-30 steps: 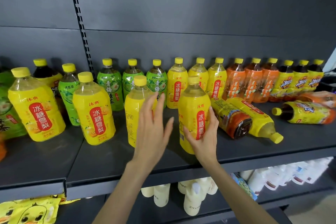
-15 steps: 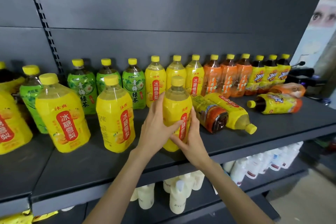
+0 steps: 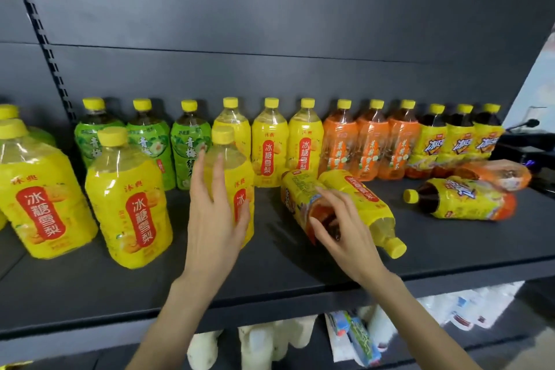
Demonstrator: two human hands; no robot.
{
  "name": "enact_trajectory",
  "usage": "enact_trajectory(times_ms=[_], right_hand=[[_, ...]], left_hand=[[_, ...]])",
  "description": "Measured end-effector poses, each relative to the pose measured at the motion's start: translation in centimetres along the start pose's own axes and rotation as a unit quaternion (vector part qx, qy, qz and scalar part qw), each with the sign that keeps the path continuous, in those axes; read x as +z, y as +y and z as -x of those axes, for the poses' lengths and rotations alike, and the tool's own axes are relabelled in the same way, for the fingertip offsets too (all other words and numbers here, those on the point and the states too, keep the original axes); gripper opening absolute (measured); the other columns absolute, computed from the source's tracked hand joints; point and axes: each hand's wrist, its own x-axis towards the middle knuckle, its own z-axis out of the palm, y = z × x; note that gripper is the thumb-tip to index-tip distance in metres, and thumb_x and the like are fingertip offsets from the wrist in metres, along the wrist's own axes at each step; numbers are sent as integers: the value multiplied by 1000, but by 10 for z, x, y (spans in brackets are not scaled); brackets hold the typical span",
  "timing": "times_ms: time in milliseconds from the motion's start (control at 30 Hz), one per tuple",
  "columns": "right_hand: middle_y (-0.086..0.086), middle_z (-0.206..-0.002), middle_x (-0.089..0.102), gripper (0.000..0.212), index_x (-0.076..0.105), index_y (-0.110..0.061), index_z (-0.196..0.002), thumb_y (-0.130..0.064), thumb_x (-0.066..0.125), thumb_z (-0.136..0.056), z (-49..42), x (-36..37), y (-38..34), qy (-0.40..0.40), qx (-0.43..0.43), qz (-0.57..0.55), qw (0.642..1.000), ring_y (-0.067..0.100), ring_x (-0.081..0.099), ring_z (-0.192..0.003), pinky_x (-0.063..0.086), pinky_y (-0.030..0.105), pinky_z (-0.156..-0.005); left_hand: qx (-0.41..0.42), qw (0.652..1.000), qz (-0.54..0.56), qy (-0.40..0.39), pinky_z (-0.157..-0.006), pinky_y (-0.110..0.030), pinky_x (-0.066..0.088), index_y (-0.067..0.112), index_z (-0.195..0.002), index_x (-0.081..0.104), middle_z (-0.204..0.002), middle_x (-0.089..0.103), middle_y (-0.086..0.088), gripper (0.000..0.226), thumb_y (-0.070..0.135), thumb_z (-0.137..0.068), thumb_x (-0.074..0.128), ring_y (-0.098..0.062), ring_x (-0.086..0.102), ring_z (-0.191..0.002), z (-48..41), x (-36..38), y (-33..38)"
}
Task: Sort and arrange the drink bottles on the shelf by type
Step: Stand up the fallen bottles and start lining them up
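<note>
Back row (image 3: pixel 303 141) is sorted. Pear-drink bottle (image 3: pixel 240 177) is steadied by the spread left hand (image 3: pixel 214 219), toppled tea bottle (image 3: pixel 300 198) clasped by the right hand (image 3: pixel 345 234). Three bottles (image 3: pixel 459 201) beyond it are left lying.

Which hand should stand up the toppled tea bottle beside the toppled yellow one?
Right. The right hand curls its fingers over the base of the toppled tea bottle, while the left hand rests against the upright yellow bottle.
</note>
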Motion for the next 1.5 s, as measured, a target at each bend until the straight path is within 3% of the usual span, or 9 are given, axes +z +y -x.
enact_trajectory(times_ms=[67, 167, 367, 700, 867, 967, 1100, 1267, 1500], right_hand=[[-8, -131, 40, 45, 37, -30, -137, -42, 45, -94, 1, -12, 18, 1, -10, 7, 1000, -4, 37, -119, 31, -1, -91], [-3, -124, 49, 37, 50, -22, -129, -35, 47, -95, 4, -31, 46, 7, -34, 32, 999, 8, 46, -116, 38, 16, -94], [-4, -127, 48, 32, 54, -29, -121, -39, 44, -93, 22, -59, 100, -51, -32, 78, 995, 16, 45, -114, 43, 35, -85], [-2, -145, 29, 53, 42, -24, -138, -32, 52, -87, 40, -54, 120, -107, -38, 12, 993, 21, 28, -137, 29, 30, -108], [-13, -154, 14, 75, 26, -37, -142, -13, 67, -84, 45, -62, 132, -146, -45, -28, 988, 9, 13, -144, 26, 14, -105], [-15, -154, 15, 70, 31, -35, -138, -15, 70, -84, 47, -69, 137, -130, -20, -44, 990, 8, 27, -139, 41, 19, -94], [-15, -153, 22, 65, 39, -30, -136, -18, 73, -82, 47, -70, 140, -116, -28, -49, 992, 3, 22, -142, 32, 12, -101], [-13, -152, 28, 63, 47, -22, -137, -22, 75, -81, 44, -72, 140, -111, -27, -44, 992, 3, 24, -141, 25, 10, -107], [-9, -150, 35, 65, 48, -22, -137, -38, 69, -78, 28, -81, 134, -114, -38, -45, 992, 5, 29, -140, 29, 20, -110]], left_hand=[[57, 998, -8, 34, -104, -39, 37, 8, -143, 28, -148, 22, -13, 65, 17, -88, 63, -32, 30, -136, 5, 13, 24], [69, 997, -1, -17, -96, -33, 42, 13, -137, 39, -139, 37, -6, 50, 28, -92, 54, -21, 40, -125, 4, 38, 55], [-160, 962, -8, -221, -96, -42, 38, 18, -145, 28, -144, 33, -5, 59, 44, -95, 46, -27, 34, -129, -11, 102, 79], [-291, 868, -79, -395, -104, -47, 39, 13, -150, 15, -148, 31, -16, 95, 62, -80, 58, -37, 38, -131, -78, 149, 82], [-317, 840, -96, -431, -101, -44, 38, 6, -149, 10, -147, 34, -17, 105, 61, -77, 63, -36, 37, -132, -94, 158, 81], [-334, 841, -70, -420, -105, -47, 37, 7, -149, 9, -148, 31, -18, 106, 57, -76, 66, -37, 34, -133, -93, 159, 77], [-374, 854, 29, -360, -100, -48, 42, 9, -146, 17, -141, 36, -16, 95, 46, -77, 71, -36, 39, -128, -85, 152, 68], [-462, 820, 213, -261, -66, -33, 47, 21, -139, 30, -121, 52, -9, 80, 37, -75, 75, -25, 56, -96, -63, 135, 48], [-400, 872, 262, -107, -93, -46, 50, 23, -144, 26, -131, 51, -10, 93, 29, -70, 81, -29, 58, -109, -43, 123, 43]])
